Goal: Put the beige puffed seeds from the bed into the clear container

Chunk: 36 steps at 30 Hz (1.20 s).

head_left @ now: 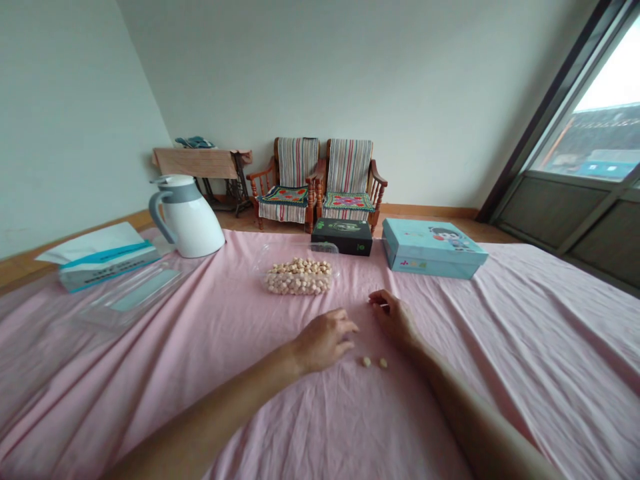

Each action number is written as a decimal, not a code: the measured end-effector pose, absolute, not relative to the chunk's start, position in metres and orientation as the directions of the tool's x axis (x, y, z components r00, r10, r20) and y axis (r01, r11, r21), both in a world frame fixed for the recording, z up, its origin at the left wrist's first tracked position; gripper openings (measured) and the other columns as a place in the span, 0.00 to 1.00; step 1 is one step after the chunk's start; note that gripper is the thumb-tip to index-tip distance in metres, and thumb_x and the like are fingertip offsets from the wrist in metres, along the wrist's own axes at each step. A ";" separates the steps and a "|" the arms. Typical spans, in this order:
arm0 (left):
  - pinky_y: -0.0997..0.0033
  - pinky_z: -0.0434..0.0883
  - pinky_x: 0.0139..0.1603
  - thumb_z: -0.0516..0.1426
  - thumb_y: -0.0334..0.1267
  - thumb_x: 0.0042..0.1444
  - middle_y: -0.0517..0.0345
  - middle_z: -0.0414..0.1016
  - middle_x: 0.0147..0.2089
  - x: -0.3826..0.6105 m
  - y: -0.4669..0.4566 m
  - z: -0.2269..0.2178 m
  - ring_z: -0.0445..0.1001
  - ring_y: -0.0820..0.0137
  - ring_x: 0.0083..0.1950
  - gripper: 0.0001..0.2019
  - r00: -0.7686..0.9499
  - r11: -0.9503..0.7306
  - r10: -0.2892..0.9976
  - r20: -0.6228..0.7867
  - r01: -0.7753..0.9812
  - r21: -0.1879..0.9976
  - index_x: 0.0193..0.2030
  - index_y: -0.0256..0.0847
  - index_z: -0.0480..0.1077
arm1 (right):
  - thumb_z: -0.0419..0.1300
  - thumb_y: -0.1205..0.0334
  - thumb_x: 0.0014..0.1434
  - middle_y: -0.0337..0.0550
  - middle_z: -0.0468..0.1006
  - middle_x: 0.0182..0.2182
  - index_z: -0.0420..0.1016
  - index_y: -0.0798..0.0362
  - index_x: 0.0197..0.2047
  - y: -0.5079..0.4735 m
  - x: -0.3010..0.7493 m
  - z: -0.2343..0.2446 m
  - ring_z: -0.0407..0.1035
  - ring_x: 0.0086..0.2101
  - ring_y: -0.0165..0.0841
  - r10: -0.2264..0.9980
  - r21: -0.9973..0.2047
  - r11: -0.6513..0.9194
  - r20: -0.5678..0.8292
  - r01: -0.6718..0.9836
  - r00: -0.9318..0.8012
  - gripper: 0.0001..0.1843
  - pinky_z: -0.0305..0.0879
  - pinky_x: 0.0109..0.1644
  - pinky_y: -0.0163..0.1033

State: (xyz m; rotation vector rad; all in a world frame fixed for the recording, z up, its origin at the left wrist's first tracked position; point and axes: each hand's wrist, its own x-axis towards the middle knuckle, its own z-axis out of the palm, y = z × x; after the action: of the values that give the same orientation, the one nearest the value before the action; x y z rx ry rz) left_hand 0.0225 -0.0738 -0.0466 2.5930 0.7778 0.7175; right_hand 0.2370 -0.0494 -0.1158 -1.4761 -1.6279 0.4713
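Left hand [325, 341] lies half-open, palm down on the pink sheet [505, 393], nothing visible in it; right hand [393, 319] is curled, fingertips drawn together, contents unconfirmed. Two pale round pellets [367, 361] lie just below and between both hands. Ahead of the hands sits a clear plastic tray [299, 276] heaped with similar pellets, with a black box [341, 237] and a blue box [430, 248] beyond.

Pink sheet [150, 393]: white jug [190, 220], black box [342, 237], blue box [434, 249], pale nuts [299, 277].

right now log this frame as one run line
left hand: open on sheet | right hand: pinched, hold unclear | two kernels: by hands | kernel pile: in clear tray ahead
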 end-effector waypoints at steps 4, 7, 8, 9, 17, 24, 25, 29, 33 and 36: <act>0.72 0.69 0.37 0.53 0.26 0.53 0.56 0.74 0.33 0.026 -0.081 -0.054 0.74 0.67 0.36 0.09 0.751 -0.798 0.577 0.321 0.434 0.418 0.33 0.41 0.73 | 0.50 0.67 0.52 0.44 0.78 0.35 0.70 0.52 0.38 -0.049 0.237 -0.115 0.73 0.33 0.33 0.938 -0.757 0.224 0.339 0.614 0.076 0.12 0.68 0.36 0.37; 0.71 0.68 0.35 0.53 0.27 0.53 0.57 0.73 0.31 0.021 -0.066 -0.039 0.72 0.68 0.34 0.07 0.687 -0.763 0.640 0.345 0.512 0.395 0.31 0.41 0.71 | 0.50 0.67 0.51 0.44 0.78 0.34 0.70 0.52 0.38 -0.049 0.237 -0.115 0.73 0.32 0.33 0.940 -0.759 0.217 0.331 0.614 0.077 0.12 0.68 0.35 0.37; 0.71 0.67 0.35 0.53 0.28 0.54 0.57 0.72 0.31 0.018 -0.058 -0.032 0.72 0.68 0.34 0.07 0.625 -0.739 0.673 0.395 0.551 0.386 0.31 0.41 0.71 | 0.50 0.67 0.51 0.44 0.78 0.33 0.70 0.52 0.38 -0.049 0.237 -0.114 0.73 0.32 0.33 0.941 -0.760 0.214 0.328 0.614 0.078 0.12 0.68 0.35 0.37; 0.71 0.67 0.35 0.52 0.28 0.54 0.56 0.72 0.32 0.014 -0.050 -0.025 0.71 0.68 0.34 0.07 0.538 -0.707 0.703 0.464 0.596 0.381 0.32 0.40 0.70 | 0.50 0.67 0.51 0.44 0.78 0.34 0.70 0.52 0.38 -0.049 0.236 -0.114 0.73 0.32 0.33 0.942 -0.761 0.211 0.325 0.614 0.079 0.12 0.68 0.35 0.38; 0.72 0.68 0.35 0.53 0.31 0.56 0.57 0.71 0.34 0.016 -0.051 -0.021 0.70 0.71 0.33 0.06 0.487 -0.720 0.691 0.535 0.530 0.448 0.35 0.40 0.71 | 0.50 0.67 0.51 0.44 0.78 0.34 0.70 0.53 0.38 -0.050 0.236 -0.115 0.73 0.32 0.33 0.942 -0.764 0.209 0.325 0.610 0.085 0.12 0.68 0.36 0.38; 0.73 0.69 0.39 0.54 0.30 0.55 0.59 0.72 0.35 0.033 -0.099 -0.047 0.73 0.70 0.37 0.06 0.850 -0.842 0.457 0.261 0.318 0.436 0.35 0.41 0.71 | 0.50 0.66 0.52 0.44 0.78 0.35 0.70 0.52 0.38 -0.050 0.235 -0.112 0.73 0.33 0.33 0.943 -0.762 0.212 0.324 0.612 0.077 0.11 0.68 0.37 0.38; 0.73 0.69 0.39 0.53 0.28 0.55 0.60 0.72 0.34 0.032 -0.098 -0.046 0.73 0.70 0.36 0.06 0.842 -0.844 0.467 0.270 0.334 0.421 0.34 0.41 0.70 | 0.50 0.66 0.52 0.44 0.78 0.34 0.70 0.52 0.38 -0.050 0.235 -0.112 0.73 0.33 0.33 0.943 -0.761 0.211 0.323 0.613 0.077 0.11 0.68 0.37 0.38; 0.73 0.68 0.36 0.55 0.27 0.53 0.60 0.71 0.31 0.024 -0.071 -0.033 0.72 0.70 0.34 0.05 0.660 -0.777 0.628 0.413 0.498 0.385 0.31 0.40 0.69 | 0.50 0.66 0.52 0.44 0.78 0.35 0.70 0.52 0.38 -0.049 0.236 -0.113 0.73 0.32 0.33 0.946 -0.763 0.206 0.315 0.613 0.075 0.11 0.68 0.36 0.37; 0.64 0.66 0.48 0.54 0.29 0.55 0.54 0.71 0.41 0.015 -0.044 -0.012 0.70 0.66 0.44 0.08 0.185 -0.609 0.690 0.700 0.671 0.423 0.41 0.40 0.69 | 0.50 0.66 0.52 0.43 0.78 0.35 0.70 0.52 0.38 -0.049 0.236 -0.114 0.73 0.31 0.33 0.947 -0.764 0.200 0.312 0.614 0.080 0.11 0.68 0.35 0.38; 0.66 0.67 0.46 0.53 0.31 0.56 0.53 0.71 0.41 0.021 -0.047 -0.012 0.70 0.67 0.43 0.08 0.245 -0.652 0.698 0.673 0.607 0.455 0.43 0.39 0.70 | 0.50 0.66 0.52 0.44 0.78 0.34 0.70 0.52 0.38 -0.050 0.235 -0.112 0.73 0.32 0.33 0.945 -0.764 0.205 0.318 0.612 0.080 0.11 0.68 0.36 0.38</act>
State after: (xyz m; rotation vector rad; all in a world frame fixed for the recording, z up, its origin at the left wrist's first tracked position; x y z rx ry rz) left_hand 0.0207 -0.0474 -0.0124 2.3981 1.2612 1.3815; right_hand 0.2353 -0.0501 -0.1118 -1.4986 -1.6240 0.4888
